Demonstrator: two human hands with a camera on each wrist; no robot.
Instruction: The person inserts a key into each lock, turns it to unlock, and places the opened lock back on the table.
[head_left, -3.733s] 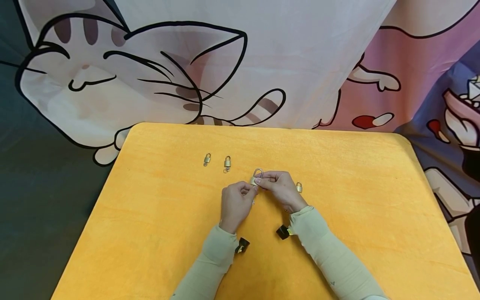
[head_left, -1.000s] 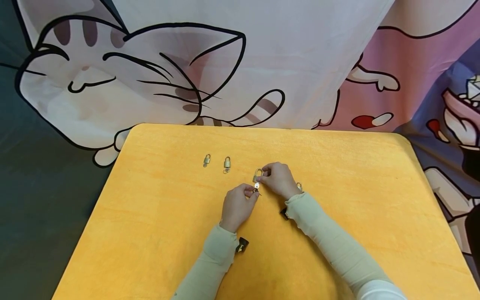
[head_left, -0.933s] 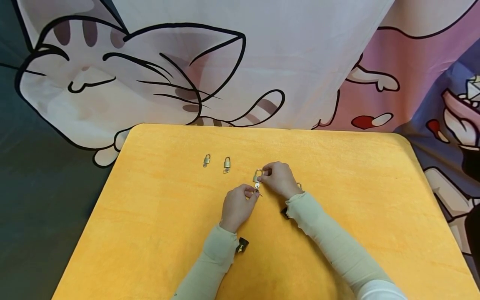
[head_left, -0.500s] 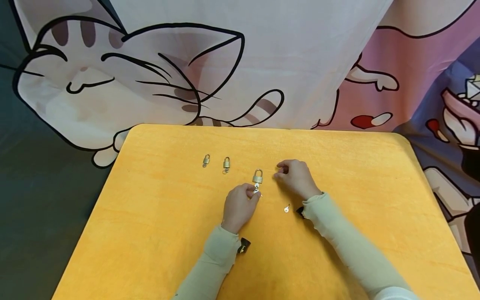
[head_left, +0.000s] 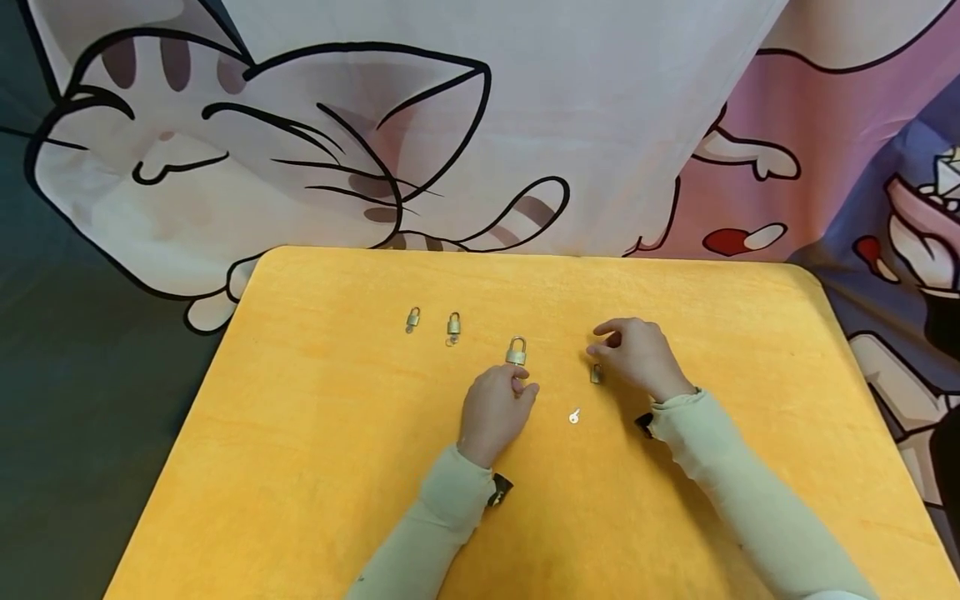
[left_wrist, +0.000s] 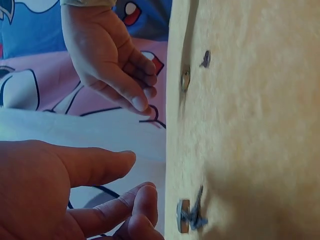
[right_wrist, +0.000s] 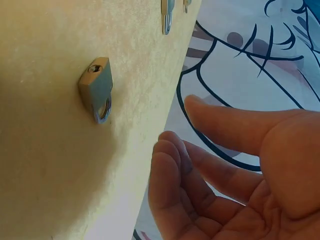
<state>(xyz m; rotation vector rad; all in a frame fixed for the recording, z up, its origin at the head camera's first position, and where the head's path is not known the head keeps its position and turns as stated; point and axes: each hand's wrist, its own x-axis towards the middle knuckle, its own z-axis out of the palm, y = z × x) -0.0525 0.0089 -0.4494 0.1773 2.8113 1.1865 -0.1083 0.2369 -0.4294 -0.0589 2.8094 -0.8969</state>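
Observation:
A large padlock (head_left: 516, 352) lies on the table just beyond my left hand (head_left: 498, 410). Its keys (left_wrist: 196, 215) stick out from its base in the left wrist view; in the head view that hand mostly hides them. Thumb and fingers of the left hand are parted, with nothing between them. My right hand (head_left: 639, 354) hovers beside a small padlock (head_left: 596, 374), fingers loosely curled and holding nothing. In the right wrist view this brass padlock (right_wrist: 96, 86) shows a bare keyhole and a closed shackle. A loose key (head_left: 573, 416) lies between the two hands.
Two more small padlocks, one at the far left (head_left: 413, 318) and one nearer the middle (head_left: 453, 326), lie with keys at their bases. The yellow table (head_left: 322, 417) ends at a cartoon-printed curtain (head_left: 600, 125) behind.
My right hand let go of the large padlock and moved right, uncovering the loose key and small padlock. My left hand released the keys and shifted slightly right.

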